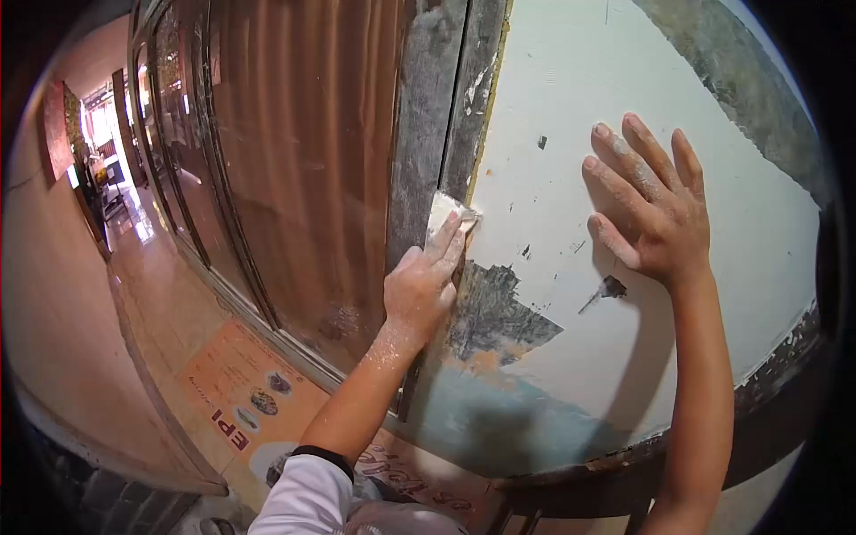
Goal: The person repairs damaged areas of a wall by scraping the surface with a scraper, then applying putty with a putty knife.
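The white-painted panel [553,89], its coat flaked to dark patches near the left and lower edges, carries both hands. Along its left edge runs a dusty dark frame post [428,107]. The right hand [655,209] lies spread flat on the panel's middle, likely bracing. The left hand [423,285], fingers pressed together, pins a sandpaper piece [446,209] against the left edge, apparently for rubbing. No container shows.

We see bare wall [553,107] free between the left hand [421,290], which pins a pad [446,212] against the post [428,116], and the right hand [655,209], spread flat. Below both, the wall runs clear down to a dark ledge [615,468]; the floor [160,294] lies open to the left.
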`<move>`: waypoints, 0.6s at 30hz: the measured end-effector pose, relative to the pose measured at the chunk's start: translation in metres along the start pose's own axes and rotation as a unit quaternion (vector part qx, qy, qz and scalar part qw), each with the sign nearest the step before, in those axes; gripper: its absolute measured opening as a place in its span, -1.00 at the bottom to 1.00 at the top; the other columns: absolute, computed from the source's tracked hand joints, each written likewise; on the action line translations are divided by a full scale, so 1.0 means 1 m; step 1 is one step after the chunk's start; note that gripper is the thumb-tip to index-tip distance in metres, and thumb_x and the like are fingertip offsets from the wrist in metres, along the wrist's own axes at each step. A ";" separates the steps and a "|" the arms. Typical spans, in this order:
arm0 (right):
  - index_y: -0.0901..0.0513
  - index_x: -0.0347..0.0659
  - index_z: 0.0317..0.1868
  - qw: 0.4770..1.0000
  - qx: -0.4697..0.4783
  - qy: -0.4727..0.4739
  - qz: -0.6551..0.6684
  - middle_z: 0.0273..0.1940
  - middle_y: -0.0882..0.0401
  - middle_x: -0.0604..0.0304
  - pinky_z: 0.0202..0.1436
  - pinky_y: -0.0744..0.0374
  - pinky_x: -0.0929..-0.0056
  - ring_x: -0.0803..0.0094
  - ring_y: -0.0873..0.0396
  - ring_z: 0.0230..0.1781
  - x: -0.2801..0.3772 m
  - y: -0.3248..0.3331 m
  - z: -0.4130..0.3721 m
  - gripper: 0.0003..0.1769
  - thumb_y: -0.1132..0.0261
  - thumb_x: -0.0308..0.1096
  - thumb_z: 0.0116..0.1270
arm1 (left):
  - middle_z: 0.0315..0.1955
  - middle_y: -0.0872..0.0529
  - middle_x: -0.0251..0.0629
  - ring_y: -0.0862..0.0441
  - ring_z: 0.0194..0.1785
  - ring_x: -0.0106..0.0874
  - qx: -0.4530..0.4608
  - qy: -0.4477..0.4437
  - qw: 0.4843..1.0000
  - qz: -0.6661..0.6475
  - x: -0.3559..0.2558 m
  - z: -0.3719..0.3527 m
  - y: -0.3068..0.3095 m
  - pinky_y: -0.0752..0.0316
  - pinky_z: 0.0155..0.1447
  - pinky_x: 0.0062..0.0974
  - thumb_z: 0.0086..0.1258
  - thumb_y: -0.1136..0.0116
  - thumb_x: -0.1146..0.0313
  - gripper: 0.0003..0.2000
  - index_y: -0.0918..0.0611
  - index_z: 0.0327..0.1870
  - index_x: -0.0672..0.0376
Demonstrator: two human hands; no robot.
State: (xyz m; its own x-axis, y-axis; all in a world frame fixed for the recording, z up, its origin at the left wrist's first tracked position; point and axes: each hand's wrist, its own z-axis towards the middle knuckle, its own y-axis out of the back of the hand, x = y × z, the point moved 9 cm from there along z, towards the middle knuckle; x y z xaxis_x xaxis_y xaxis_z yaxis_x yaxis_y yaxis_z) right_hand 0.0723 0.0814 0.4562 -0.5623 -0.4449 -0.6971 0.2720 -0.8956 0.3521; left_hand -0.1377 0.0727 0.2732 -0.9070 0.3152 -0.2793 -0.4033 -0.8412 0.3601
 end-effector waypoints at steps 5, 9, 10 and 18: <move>-0.65 0.31 0.35 1.000 0.000 -0.001 0.007 0.56 -0.43 0.55 0.80 0.05 0.02 0.41 -0.25 0.65 0.001 0.001 0.001 -0.32 -0.49 -0.04 0.15 | 0.48 -0.57 -0.30 -0.64 -0.31 -0.24 -0.002 0.003 1.000 0.001 0.000 -0.009 0.000 -0.64 -0.08 -0.40 0.06 -0.14 0.62 -0.34 -0.70 0.33 0.14; -0.66 0.32 0.34 1.000 -0.004 -0.003 0.008 0.55 -0.45 0.56 0.80 0.06 0.01 0.43 -0.24 0.65 0.001 0.000 0.001 -0.35 -0.48 -0.06 0.16 | 0.48 -0.57 -0.30 -0.61 -0.36 -0.25 -0.022 -0.009 1.000 0.002 -0.007 0.011 0.006 -0.64 -0.11 -0.39 0.04 -0.14 0.66 -0.32 -0.70 0.33 0.13; -0.66 0.33 0.34 1.000 -0.013 0.003 0.006 0.55 -0.45 0.55 0.80 0.06 0.01 0.43 -0.24 0.65 0.000 -0.001 0.000 -0.36 -0.47 -0.05 0.18 | 0.48 -0.56 -0.29 -0.62 -0.35 -0.25 -0.026 -0.008 1.000 -0.003 -0.008 0.014 0.007 -0.64 -0.10 -0.40 0.02 -0.14 0.67 -0.32 -0.70 0.32 0.13; -0.70 0.26 0.34 1.000 0.006 0.012 0.003 0.54 -0.48 0.40 0.77 0.03 0.01 0.27 -0.29 0.64 0.004 -0.001 0.002 -0.39 -0.42 -0.04 0.21 | 0.50 -0.55 -0.40 -0.64 -0.31 -0.27 -0.016 -0.028 0.999 0.032 -0.021 0.044 0.016 -0.64 -0.08 -0.39 0.06 -0.14 0.62 -0.33 -0.68 0.35 0.12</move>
State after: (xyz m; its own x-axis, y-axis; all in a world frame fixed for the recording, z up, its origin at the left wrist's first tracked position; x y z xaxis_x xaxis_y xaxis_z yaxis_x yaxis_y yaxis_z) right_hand 0.0688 0.0808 0.4543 -0.5419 -0.4496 -0.7101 0.2659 -0.8932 0.3626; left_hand -0.1299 0.0720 0.3238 -0.9366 0.2830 -0.2065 -0.3406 -0.8736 0.3475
